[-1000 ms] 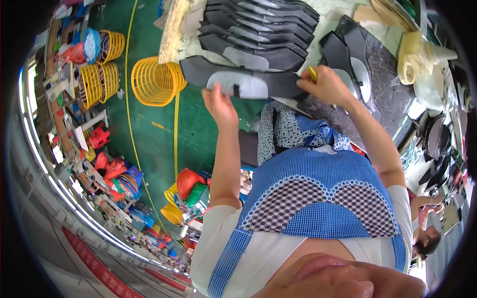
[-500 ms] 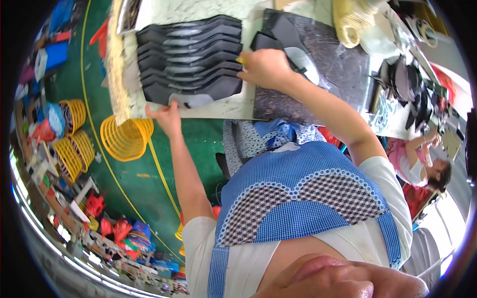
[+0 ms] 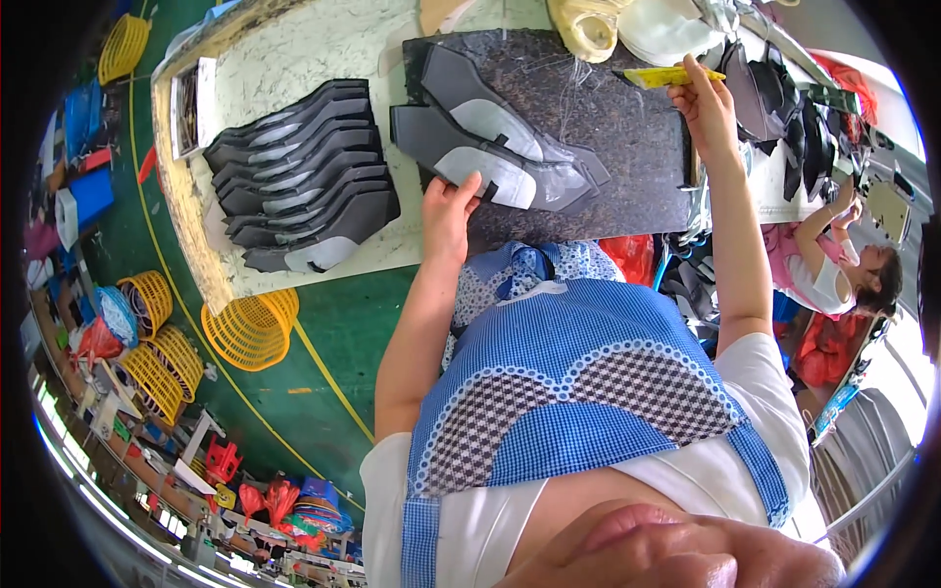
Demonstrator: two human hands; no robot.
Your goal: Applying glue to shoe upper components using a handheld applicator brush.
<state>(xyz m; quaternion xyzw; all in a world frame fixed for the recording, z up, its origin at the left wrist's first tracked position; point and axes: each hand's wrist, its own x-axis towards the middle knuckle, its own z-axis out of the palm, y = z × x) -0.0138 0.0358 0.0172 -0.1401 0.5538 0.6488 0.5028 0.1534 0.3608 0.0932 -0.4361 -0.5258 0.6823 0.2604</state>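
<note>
On the dark speckled slab [image 3: 627, 157] lie two flat, angled black-and-grey cut pieces, partly overlapping, their pale panels toward the right. My left hand [image 3: 449, 218] is at the near edge of the nearer cut piece [image 3: 480, 169], thumb on top and the other fingers partly hidden. Over the slab's far right part, my right hand [image 3: 704, 103] grips a slim yellow-handled tool [image 3: 671, 75] that points left; its exact kind is unclear. Left of the slab, several like pieces lie in an overlapping row [image 3: 304, 176] on the pale worktable [image 3: 284, 59].
A cream roll [image 3: 586, 24] and a white bag [image 3: 667, 39] sit at the slab's far edge. Dark pieces hang at the right [image 3: 804, 122], near another person [image 3: 818, 250]. A yellow basket [image 3: 250, 328] stands on the green floor beside the table's left corner.
The view has shifted. My left hand has gone from the row of pieces to the nearer piece on the slab. My right hand has moved right, away from the row, with the yellow tool.
</note>
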